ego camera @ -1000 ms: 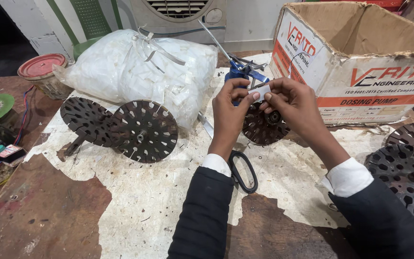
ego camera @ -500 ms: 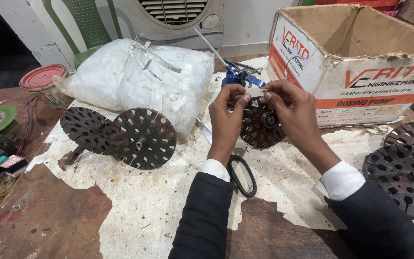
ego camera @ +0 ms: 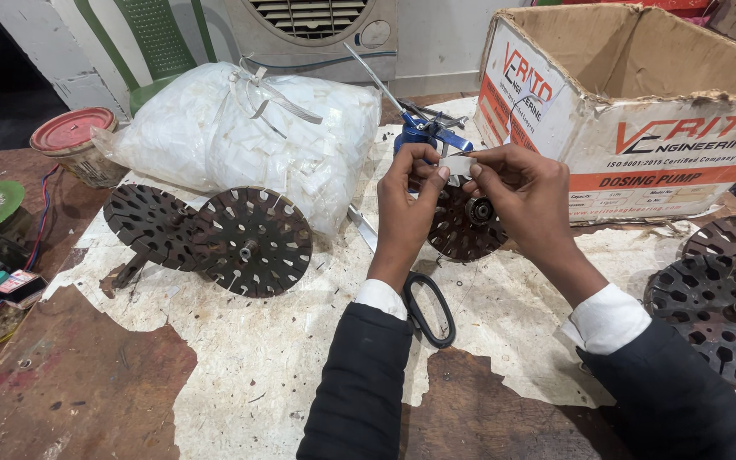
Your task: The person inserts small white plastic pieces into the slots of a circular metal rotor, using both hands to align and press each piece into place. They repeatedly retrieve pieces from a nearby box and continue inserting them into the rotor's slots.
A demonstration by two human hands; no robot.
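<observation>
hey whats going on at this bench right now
A person in dark sleeves holds a small white strip pinched between the left hand and right hand, just above a dark slotted metal disc on the worn table. Black-handled scissors lie by the left wrist. Two similar discs on a shaft sit to the left in front of a white plastic bag, more discs lie to the right, and an open cardboard box stands behind.

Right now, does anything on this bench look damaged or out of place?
Yes. The table's white covering is torn and peeling, with bare brown wood showing through. The cardboard box has a frayed, ragged rim. The scissors lie partly under the left hand's wrist.
</observation>
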